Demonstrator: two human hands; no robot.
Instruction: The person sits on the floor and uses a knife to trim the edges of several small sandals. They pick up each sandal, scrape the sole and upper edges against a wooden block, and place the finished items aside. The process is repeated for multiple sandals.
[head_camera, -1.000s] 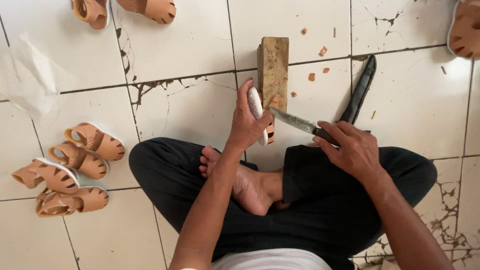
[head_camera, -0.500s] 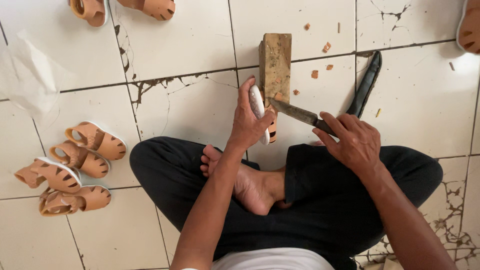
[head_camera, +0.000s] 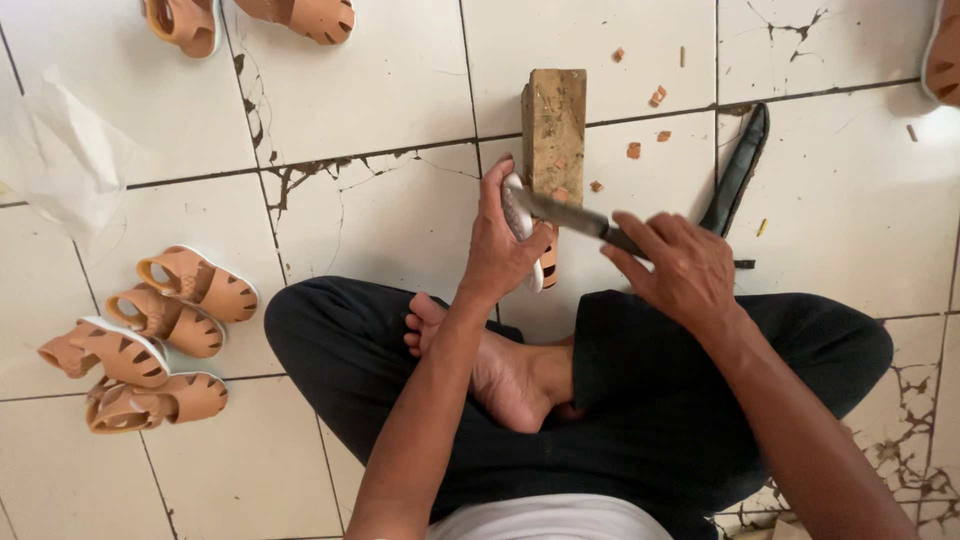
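Your left hand (head_camera: 503, 240) covers most of the small tan sandal with the white sole (head_camera: 530, 240), so you see only its edge. Your right hand (head_camera: 675, 268) hides the handle of the steel-bladed knife (head_camera: 570, 214). At the far edge, two tan sandals (head_camera: 250, 18) are cut off; at the far right, another tan sandal (head_camera: 942, 55) is too.

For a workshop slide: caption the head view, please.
Seated cross-legged, left hand steadies a small sandal on a wooden block while right hand applies a knife.
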